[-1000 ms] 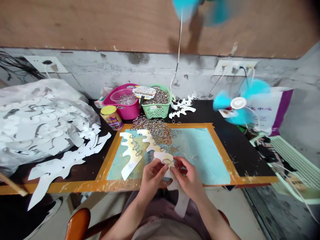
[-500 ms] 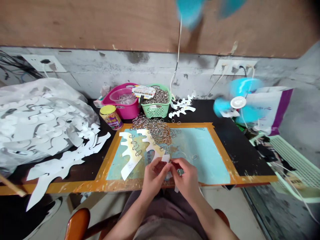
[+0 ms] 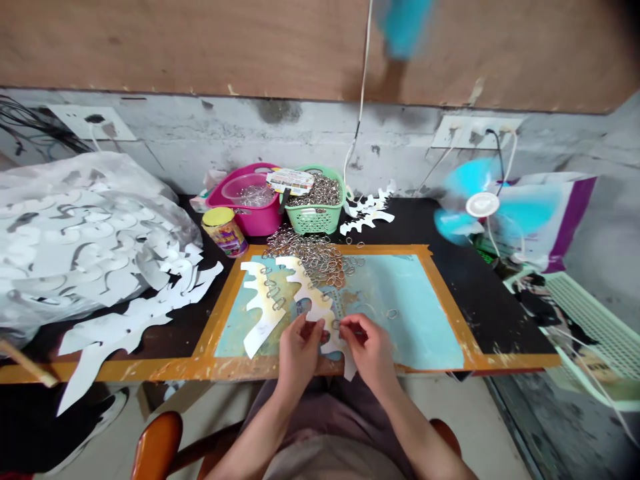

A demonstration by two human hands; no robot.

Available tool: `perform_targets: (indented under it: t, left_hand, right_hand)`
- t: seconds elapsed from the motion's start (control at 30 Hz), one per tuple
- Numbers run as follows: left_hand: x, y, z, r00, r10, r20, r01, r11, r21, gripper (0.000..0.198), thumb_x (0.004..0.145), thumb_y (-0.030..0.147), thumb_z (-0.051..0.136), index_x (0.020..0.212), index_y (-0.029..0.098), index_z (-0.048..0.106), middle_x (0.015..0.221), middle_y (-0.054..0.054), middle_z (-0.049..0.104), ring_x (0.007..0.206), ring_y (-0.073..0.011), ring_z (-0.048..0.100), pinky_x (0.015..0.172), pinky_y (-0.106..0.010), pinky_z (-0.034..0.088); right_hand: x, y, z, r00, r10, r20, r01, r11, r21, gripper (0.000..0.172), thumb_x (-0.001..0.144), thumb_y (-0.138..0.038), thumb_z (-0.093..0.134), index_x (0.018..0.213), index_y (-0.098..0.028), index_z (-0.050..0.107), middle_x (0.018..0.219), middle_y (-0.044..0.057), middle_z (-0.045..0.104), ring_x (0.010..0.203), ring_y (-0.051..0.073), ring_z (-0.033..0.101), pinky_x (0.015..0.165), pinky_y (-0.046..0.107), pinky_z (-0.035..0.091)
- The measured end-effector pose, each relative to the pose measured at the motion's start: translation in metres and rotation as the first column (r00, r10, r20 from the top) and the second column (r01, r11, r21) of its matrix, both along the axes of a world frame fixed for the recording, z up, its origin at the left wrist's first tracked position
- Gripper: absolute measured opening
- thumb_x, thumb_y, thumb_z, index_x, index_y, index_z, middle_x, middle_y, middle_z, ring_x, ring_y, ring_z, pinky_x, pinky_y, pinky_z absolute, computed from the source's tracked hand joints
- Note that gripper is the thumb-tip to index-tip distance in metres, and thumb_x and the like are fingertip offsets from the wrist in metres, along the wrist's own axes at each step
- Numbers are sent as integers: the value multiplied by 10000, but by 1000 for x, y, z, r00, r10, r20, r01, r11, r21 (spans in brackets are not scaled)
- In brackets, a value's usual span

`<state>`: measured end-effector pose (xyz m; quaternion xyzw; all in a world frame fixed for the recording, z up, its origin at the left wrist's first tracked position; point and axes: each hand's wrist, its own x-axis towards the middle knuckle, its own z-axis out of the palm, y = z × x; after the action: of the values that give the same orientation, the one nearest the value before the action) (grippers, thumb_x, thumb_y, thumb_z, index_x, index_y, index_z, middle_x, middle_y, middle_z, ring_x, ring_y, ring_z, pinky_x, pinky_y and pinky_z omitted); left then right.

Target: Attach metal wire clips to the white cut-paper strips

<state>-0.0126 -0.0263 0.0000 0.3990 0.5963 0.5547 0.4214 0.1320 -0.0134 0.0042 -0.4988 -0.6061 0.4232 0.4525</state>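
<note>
My left hand and my right hand meet at the near edge of the blue mat. Both pinch a white jagged card strip that lies across the mat. My right fingers also pinch a small metal ring at the strip's edge. A second white strip with rings clipped on it lies to the left. A heap of loose metal rings sits at the mat's far edge.
A green basket of rings, a pink tub and a yellow-lidded jar stand behind the mat. A plastic bag of white cut-outs fills the left. A spinning blue fan stands at the right. A chair back is below.
The card strip has gone from held up in front of me to lying flat on the mat. Both hands have moved slightly forward with it.
</note>
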Motion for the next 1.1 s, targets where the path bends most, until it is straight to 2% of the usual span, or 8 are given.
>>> perform_targets:
  t: [0.2, 0.4, 0.6, 0.7, 0.83, 0.97, 1.03, 1.1]
  left_hand:
    - [1, 1, 0, 1000, 14, 14, -13, 1000, -7, 278, 799, 415, 694, 858, 174, 567, 626, 12, 668, 570, -167, 681, 562, -239, 523]
    - [4, -1, 13, 979, 32, 201, -19, 998, -62, 410, 716, 463, 761, 913, 166, 556, 622, 42, 637, 577, -157, 676, 605, -260, 563]
    - [6, -5, 10, 946, 27, 323, -1, 997, -82, 488, 703, 473, 788, 1004, 160, 565, 703, 29, 666, 628, -135, 671, 658, -253, 569]
    - [8, -10, 9, 926, -16, 378, 33, 999, -38, 415, 740, 435, 780, 998, 178, 582, 761, 22, 674, 686, -134, 678, 717, -261, 572]
    - [12, -23, 20, 759, -258, 598, 256, 963, 90, 351, 810, 343, 725, 1104, 211, 586, 977, -27, 693, 865, -182, 694, 848, -338, 559]
    - [17, -36, 30, 547, -516, 659, 446, 846, 291, 642, 778, 506, 669, 1310, 200, 480, 1105, -101, 677, 975, -299, 690, 914, -467, 524]
    - [19, -40, 28, 611, -565, 554, 503, 818, 279, 640, 822, 501, 614, 1354, 204, 420, 1135, -119, 675, 1028, -317, 676, 938, -485, 505]
    - [19, -41, 20, 792, -537, 290, 510, 843, 170, 546, 883, 399, 572, 1367, 227, 386, 1156, -121, 672, 1079, -308, 656, 937, -478, 504]
  right_hand:
    - [2, 3, 3, 997, 63, 46, -65, 997, 34, 98, 913, -245, 580, 896, -217, 672, 840, 45, 721, 741, 192, 679, 696, 276, 520]
    - [5, 8, 11, 994, 41, 104, -62, 976, 207, 120, 901, -174, 544, 896, -192, 662, 922, 80, 667, 826, 192, 657, 733, 277, 543]
    - [2, 7, 8, 986, -21, 165, -20, 970, 242, 111, 891, -236, 593, 875, -179, 686, 1016, 119, 673, 892, 219, 676, 790, 316, 558]
    - [6, 6, 11, 984, 28, 178, -56, 987, 153, 115, 912, -250, 576, 881, -191, 671, 978, 97, 712, 908, 230, 686, 811, 330, 542]
    - [28, -1, 36, 971, 178, 160, -182, 983, 14, 109, 952, -263, 536, 881, -209, 598, 827, 25, 694, 757, 181, 667, 690, 269, 514]
    - [52, -7, 65, 881, 192, 432, -252, 964, 86, 112, 960, -170, 493, 871, -214, 546, 818, 8, 615, 751, 171, 592, 673, 269, 448]
    - [55, -5, 68, 800, 196, 568, -305, 947, 104, 146, 955, -114, 474, 861, -209, 531, 828, 15, 595, 758, 178, 568, 662, 277, 423]
    - [53, -1, 59, 705, 233, 669, -393, 914, 96, 170, 949, -73, 467, 854, -201, 525, 830, 26, 592, 767, 189, 560, 669, 292, 416]
